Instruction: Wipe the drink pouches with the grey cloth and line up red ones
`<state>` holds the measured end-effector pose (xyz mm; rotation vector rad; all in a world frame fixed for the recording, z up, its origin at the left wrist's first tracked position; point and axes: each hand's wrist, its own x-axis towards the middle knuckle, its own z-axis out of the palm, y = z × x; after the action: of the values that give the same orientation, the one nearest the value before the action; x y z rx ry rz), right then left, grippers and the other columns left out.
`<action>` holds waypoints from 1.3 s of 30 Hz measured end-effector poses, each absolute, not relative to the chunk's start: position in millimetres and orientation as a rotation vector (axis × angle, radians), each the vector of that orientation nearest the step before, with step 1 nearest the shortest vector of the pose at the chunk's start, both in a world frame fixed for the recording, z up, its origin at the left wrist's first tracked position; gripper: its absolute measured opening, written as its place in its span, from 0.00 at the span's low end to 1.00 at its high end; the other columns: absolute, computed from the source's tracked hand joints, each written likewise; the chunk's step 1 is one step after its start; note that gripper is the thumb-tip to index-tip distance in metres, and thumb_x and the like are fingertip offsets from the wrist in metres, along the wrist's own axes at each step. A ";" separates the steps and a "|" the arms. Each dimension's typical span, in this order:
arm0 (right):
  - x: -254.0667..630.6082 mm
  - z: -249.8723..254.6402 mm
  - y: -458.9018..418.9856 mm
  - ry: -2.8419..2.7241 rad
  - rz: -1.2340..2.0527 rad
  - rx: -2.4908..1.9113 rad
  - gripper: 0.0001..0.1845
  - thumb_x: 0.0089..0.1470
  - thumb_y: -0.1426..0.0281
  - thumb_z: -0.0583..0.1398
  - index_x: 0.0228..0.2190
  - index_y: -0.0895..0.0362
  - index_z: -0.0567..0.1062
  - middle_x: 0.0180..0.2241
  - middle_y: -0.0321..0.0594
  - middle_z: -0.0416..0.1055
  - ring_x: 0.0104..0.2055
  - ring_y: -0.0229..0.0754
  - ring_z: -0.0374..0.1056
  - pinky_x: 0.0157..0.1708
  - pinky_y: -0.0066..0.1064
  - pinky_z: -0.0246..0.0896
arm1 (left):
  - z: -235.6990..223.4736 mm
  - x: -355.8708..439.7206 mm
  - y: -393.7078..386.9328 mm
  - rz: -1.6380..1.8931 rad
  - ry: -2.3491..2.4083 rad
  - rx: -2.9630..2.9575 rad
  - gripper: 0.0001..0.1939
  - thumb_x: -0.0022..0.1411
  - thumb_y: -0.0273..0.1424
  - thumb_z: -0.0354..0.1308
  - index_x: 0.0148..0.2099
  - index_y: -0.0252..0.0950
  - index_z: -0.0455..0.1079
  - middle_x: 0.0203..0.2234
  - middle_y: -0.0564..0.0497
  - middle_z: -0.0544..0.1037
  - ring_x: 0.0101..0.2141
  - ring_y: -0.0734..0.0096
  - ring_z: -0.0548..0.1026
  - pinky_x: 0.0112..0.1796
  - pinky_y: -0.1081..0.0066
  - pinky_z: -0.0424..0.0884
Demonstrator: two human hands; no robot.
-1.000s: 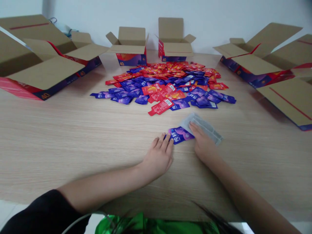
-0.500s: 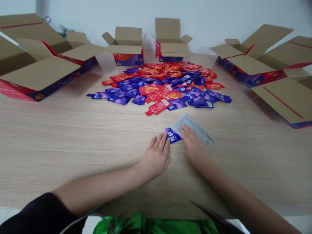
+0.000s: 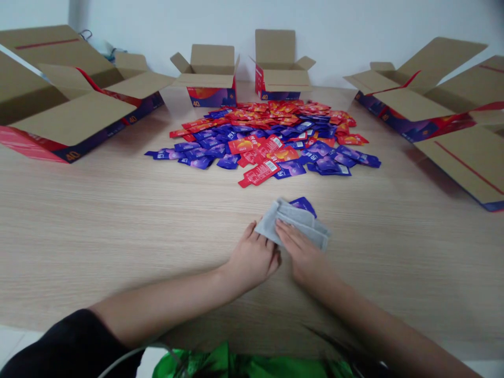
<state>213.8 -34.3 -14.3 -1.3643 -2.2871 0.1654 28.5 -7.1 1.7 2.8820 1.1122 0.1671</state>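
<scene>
One purple pouch [image 3: 306, 206] lies on the worktop [image 3: 157, 220], between the pile of pouches [image 3: 268, 139] and the near edge, roughly midway between the left and right edges; only one end shows past the far side of a grey cloth [image 3: 301, 218], and the rest appears to be covered. The right hand [image 3: 302, 249] lies over the cloth, its fingers straight and side by side; the thumb is out of sight, so I cannot tell whether it pinches the fabric. The left hand [image 3: 254, 257] sits just beside it, fingers reaching forward, some tips hidden under the cloth's left corner; whether they press the pouch or grip something cannot be told. As the step looks like wiping the pouch, it likely goes best with the left hand pinning one end to the worktop while the right draws the cloth outward with even, flat pressure. A light touch seems wise, since a filled pouch could slide or buckle, and the cloth's loose corner could snag under the left fingers. Keeping the strokes on the near side leaves the pile untouched.
</scene>
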 end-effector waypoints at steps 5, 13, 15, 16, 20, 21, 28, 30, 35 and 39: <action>233.5 -7.8 -18.7 -2.131 0.202 -1.541 0.37 0.47 0.85 0.47 0.60 0.64 0.62 0.59 0.53 0.63 0.62 0.46 0.57 0.61 0.46 0.55 | 4.5 28.0 -6.3 0.176 1.133 2.855 0.29 0.65 0.39 0.48 0.63 0.25 0.58 0.60 0.34 0.64 0.61 0.52 0.60 0.59 0.55 0.54; 228.1 -20.7 -26.9 -2.265 0.112 -1.405 0.38 0.47 0.84 0.46 0.60 0.64 0.61 0.61 0.53 0.60 0.65 0.47 0.52 0.62 0.47 0.53 | 7.4 27.8 -8.5 0.161 1.119 2.808 0.33 0.64 0.43 0.48 0.63 0.23 0.57 0.60 0.32 0.62 0.62 0.47 0.57 0.60 0.54 0.51; 223.5 -19.5 -26.7 -2.322 0.164 -1.336 0.39 0.45 0.84 0.46 0.60 0.64 0.61 0.62 0.51 0.60 0.65 0.45 0.52 0.62 0.45 0.53 | 7.8 28.1 -8.7 0.165 1.121 2.801 0.32 0.64 0.42 0.48 0.62 0.24 0.58 0.59 0.32 0.64 0.62 0.47 0.58 0.60 0.54 0.50; 225.8 -17.8 -23.3 -2.298 0.181 -1.361 0.39 0.45 0.84 0.46 0.60 0.64 0.61 0.61 0.51 0.60 0.65 0.45 0.53 0.62 0.45 0.53 | 8.0 28.4 -8.8 0.168 1.121 2.799 0.32 0.64 0.42 0.48 0.63 0.24 0.58 0.60 0.32 0.63 0.62 0.48 0.58 0.60 0.54 0.50; 250.8 -10.7 2.7 -2.050 0.184 -1.563 0.37 0.49 0.84 0.47 0.60 0.61 0.61 0.60 0.49 0.62 0.63 0.47 0.56 0.62 0.48 0.53 | 8.1 29.2 -8.9 0.170 1.130 2.796 0.34 0.64 0.42 0.47 0.65 0.24 0.54 0.63 0.33 0.58 0.63 0.48 0.54 0.59 0.53 0.51; 255.8 -9.9 8.7 -2.020 0.185 -1.578 0.35 0.50 0.84 0.47 0.60 0.61 0.62 0.60 0.49 0.62 0.63 0.47 0.56 0.62 0.49 0.52 | 8.1 29.2 -8.9 0.166 1.134 2.794 0.34 0.64 0.41 0.47 0.65 0.24 0.53 0.63 0.33 0.58 0.63 0.48 0.54 0.59 0.53 0.51; 254.5 -8.2 -3.7 -2.093 0.168 -1.597 0.31 0.51 0.83 0.47 0.57 0.64 0.66 0.58 0.52 0.65 0.61 0.47 0.59 0.60 0.46 0.57 | 6.1 26.6 -9.4 0.161 1.123 2.792 0.34 0.65 0.42 0.46 0.66 0.23 0.52 0.64 0.32 0.55 0.64 0.47 0.51 0.60 0.53 0.49; 258.1 -4.0 -16.3 -2.153 0.197 -1.570 0.32 0.51 0.83 0.47 0.57 0.61 0.67 0.58 0.49 0.65 0.61 0.46 0.60 0.59 0.44 0.59 | 4.5 25.6 -9.4 0.174 1.125 2.795 0.35 0.65 0.42 0.46 0.66 0.22 0.52 0.64 0.32 0.54 0.65 0.48 0.50 0.61 0.54 0.49; 270.1 8.8 -18.6 -1.968 0.266 -1.643 0.26 0.58 0.76 0.50 0.57 0.55 0.66 0.55 0.45 0.70 0.56 0.47 0.66 0.54 0.43 0.65 | 1.9 23.8 -8.7 0.215 1.096 2.792 0.33 0.66 0.43 0.47 0.66 0.26 0.52 0.65 0.33 0.53 0.65 0.49 0.49 0.61 0.54 0.49; 243.0 1.6 -8.3 -2.005 0.144 -1.528 0.30 0.56 0.80 0.46 0.60 0.61 0.62 0.60 0.51 0.63 0.63 0.46 0.57 0.60 0.45 0.57 | 3.3 24.8 -8.2 0.220 1.097 2.790 0.31 0.66 0.42 0.47 0.65 0.28 0.54 0.64 0.34 0.54 0.64 0.48 0.51 0.61 0.53 0.51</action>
<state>243.0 -8.3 1.6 -1.5280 -2.0053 0.1436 24.8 -8.2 3.3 2.7899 1.0969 0.2197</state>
